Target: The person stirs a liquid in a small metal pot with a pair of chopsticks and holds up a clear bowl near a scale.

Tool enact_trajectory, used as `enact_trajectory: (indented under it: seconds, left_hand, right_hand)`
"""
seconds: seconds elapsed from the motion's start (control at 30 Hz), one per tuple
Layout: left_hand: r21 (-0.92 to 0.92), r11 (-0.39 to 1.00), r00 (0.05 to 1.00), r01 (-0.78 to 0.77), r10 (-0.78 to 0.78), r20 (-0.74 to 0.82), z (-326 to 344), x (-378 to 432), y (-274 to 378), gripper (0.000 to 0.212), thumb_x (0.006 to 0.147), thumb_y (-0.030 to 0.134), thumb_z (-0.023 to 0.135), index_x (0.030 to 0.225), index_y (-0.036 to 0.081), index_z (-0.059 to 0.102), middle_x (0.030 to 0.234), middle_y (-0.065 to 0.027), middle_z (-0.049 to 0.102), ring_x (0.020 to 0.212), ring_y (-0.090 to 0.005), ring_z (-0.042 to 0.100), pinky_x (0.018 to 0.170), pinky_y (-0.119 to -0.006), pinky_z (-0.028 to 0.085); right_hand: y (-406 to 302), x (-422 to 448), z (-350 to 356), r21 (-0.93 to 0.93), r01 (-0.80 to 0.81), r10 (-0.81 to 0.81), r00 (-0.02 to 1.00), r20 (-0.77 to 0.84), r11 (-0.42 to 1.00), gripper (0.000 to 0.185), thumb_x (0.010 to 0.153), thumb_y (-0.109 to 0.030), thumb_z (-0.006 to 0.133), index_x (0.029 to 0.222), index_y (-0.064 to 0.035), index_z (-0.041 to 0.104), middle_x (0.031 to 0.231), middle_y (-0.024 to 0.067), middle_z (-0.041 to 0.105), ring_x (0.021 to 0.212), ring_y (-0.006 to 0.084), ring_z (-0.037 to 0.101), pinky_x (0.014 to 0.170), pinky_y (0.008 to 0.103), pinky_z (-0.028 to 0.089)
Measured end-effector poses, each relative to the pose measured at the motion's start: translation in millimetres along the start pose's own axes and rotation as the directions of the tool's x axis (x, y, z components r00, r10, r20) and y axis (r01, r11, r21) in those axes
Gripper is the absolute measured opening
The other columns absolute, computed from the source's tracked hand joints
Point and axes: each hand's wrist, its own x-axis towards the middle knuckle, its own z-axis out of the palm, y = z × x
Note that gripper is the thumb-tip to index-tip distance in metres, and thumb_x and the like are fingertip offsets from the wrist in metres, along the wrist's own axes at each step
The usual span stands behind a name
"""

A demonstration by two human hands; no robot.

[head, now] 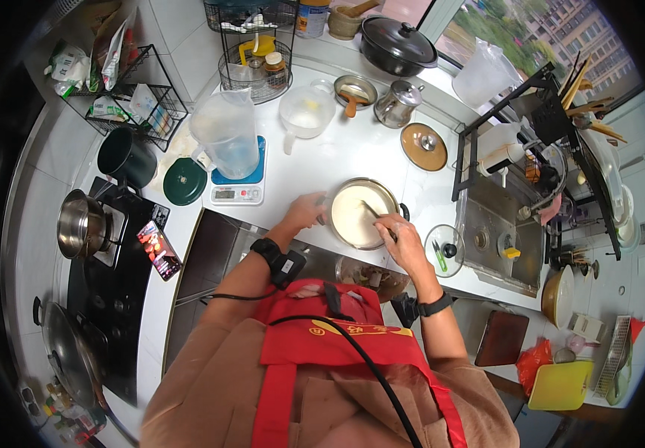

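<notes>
A steel pot [350, 239] of creamy pale liquid [354, 215] stands on the white counter before me. My left hand [305, 211] grips the pot's left handle [322, 211], which my fingers partly hide. In my right hand [402, 238] is the dark handle of a stirring utensil [371, 210]; its lower end dips into the liquid and cannot be made out. The pot's right handle [404, 211] is free. Just right of my right hand lies a glass lid [444, 234] with small green-handled scissors [440, 259] on it.
Beyond my left hand, a plastic measuring jug [226, 134] sits on a digital scale [237, 194]. A brown glass lid [423, 148] lies behind the pot. The sink [501, 224] is to the right; a phone [159, 250] rests by the black cooktop [109, 313] on the left.
</notes>
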Motion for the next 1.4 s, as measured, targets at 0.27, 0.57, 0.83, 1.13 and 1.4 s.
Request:
enact_trajectory:
  seconds: [0.27,0.57,0.83,1.13,1.4]
  left_hand:
    - [0.031,0.999,1.0,0.026,-0.026,0.014,-4.1,2.2,-3.5,0.048,0.082,0.018,0.056,0.127,0.003,0.048,0.069,-0.0064,0.063,0.047,-0.0119,0.052,0.041,-0.024,0.043]
    - [0.054,0.997,0.999,0.049,-0.048,-0.009,-3.5,-0.6,0.9,0.047,0.081,0.019,0.055,0.126,0.004,0.051,0.071,-0.0075,0.063,0.046,-0.0125,0.053,0.04,-0.025,0.043]
    - [0.06,0.998,0.999,0.034,-0.034,-0.003,-3.6,-3.0,1.2,0.049,0.081,0.016,0.054,0.128,0.004,0.049,0.071,-0.0071,0.064,0.047,-0.0121,0.052,0.04,-0.023,0.042]
    - [0.03,0.999,1.0,0.03,-0.03,-0.004,-1.2,-1.7,0.3,0.047,0.082,0.018,0.055,0.126,0.004,0.05,0.068,-0.005,0.063,0.047,-0.0106,0.051,0.04,-0.023,0.041]
    - [0.073,0.997,1.0,0.007,-0.006,-0.011,-1.7,4.3,-1.3,0.046,0.082,0.019,0.056,0.125,0.005,0.051,0.07,-0.0078,0.063,0.046,-0.0118,0.052,0.039,-0.024,0.043]
  right_hand:
    - [-8.5,-2.4,1.2,0.005,0.005,-0.005,0.992,0.123,1.0,0.017,0.086,-0.011,0.058,0.094,0.0028,0.065,0.095,0.0188,0.064,0.086,0.0348,0.061,0.075,0.038,0.047]
    - [-18.5,-3.4,-5.6,0.073,-0.007,-0.01,0.976,0.219,0.997,0.018,0.086,-0.011,0.059,0.095,0.0026,0.065,0.1,0.0175,0.064,0.089,0.0332,0.061,0.079,0.0364,0.048]
    - [-22.1,-8.3,-12.3,-0.017,-0.002,0.005,0.975,0.223,1.0,0.016,0.085,-0.007,0.056,0.097,0.0026,0.063,0.099,0.0174,0.063,0.09,0.0345,0.06,0.08,0.038,0.048]
    - [-12.1,-11.6,-6.9,-0.155,-0.014,0.033,0.992,0.124,0.988,0.016,0.086,-0.006,0.055,0.096,0.0032,0.063,0.099,0.0183,0.061,0.089,0.0354,0.059,0.079,0.0378,0.048]
    - [2.2,-3.6,0.8,-0.132,-0.074,0.073,0.997,-0.014,0.988,0.016,0.086,-0.007,0.055,0.097,0.0005,0.064,0.098,0.0162,0.062,0.089,0.0346,0.059,0.078,0.037,0.047]
